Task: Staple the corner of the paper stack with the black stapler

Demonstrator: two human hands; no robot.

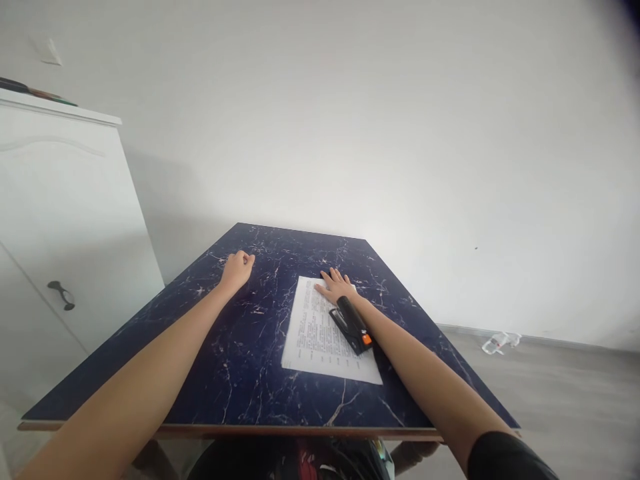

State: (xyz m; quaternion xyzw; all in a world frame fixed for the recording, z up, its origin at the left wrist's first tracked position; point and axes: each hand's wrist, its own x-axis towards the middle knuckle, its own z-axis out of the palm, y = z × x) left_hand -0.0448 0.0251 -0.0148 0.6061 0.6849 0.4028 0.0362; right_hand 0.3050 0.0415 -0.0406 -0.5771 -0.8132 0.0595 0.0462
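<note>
My right hand [337,285] lies flat with fingers spread over the far edge of a printed sheet of paper [305,340]. A black stapler [349,327] with an orange part rests on the sheet, close to my right wrist and forearm. Further left, my left hand [237,269] is closed above or on the dark blue marbled table [240,373], apart from the paper. Its thumb and fingers are curled together, and whatever may be between them is hidden or too small to make out.
A white cabinet [75,200] with a dark handle [62,295] stands to the left. Behind the table rises a plain white wall [320,120]. Some crumpled clear plastic [501,343] lies on the grey floor [560,393] at the right.
</note>
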